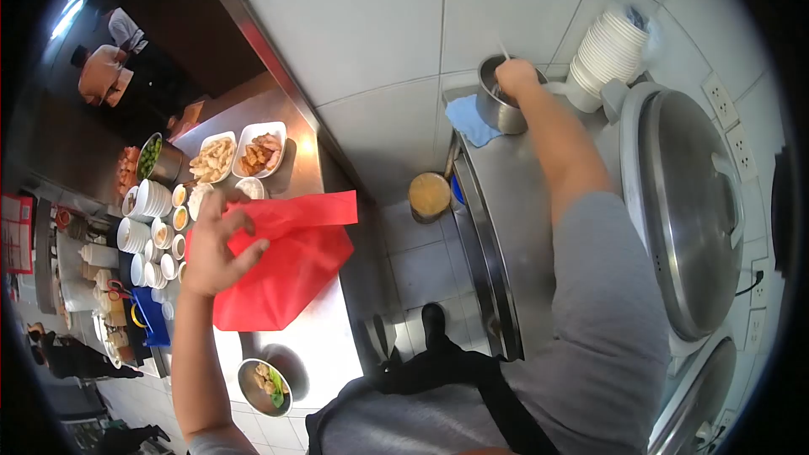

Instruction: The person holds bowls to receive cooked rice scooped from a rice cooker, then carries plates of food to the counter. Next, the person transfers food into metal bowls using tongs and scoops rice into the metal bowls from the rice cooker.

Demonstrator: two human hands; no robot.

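Note:
My left hand [219, 248] hovers over the left side of a red bag [282, 286] on the steel counter, its thumb apart and its fingers loosely bent. Nothing shows in its grasp; whether it touches the bag I cannot tell. Across the gap, my right hand [516, 80] reaches to a deep steel pot [503, 116] by the tiled wall. Its fingers are closed round a utensil with a thin pale handle [504, 50], whose lower end is inside the pot. A blue cloth [474, 120] lies beside the pot.
White trays of fries [212, 158] and meat pieces [259, 152] stand beyond the bag, with several small cups [152, 200] to the left. A bowl of food [264, 388] sits nearer. At right are stacked white bowls [608, 50] and a large lidded cooker [691, 211]. People [105, 76] stand farther off.

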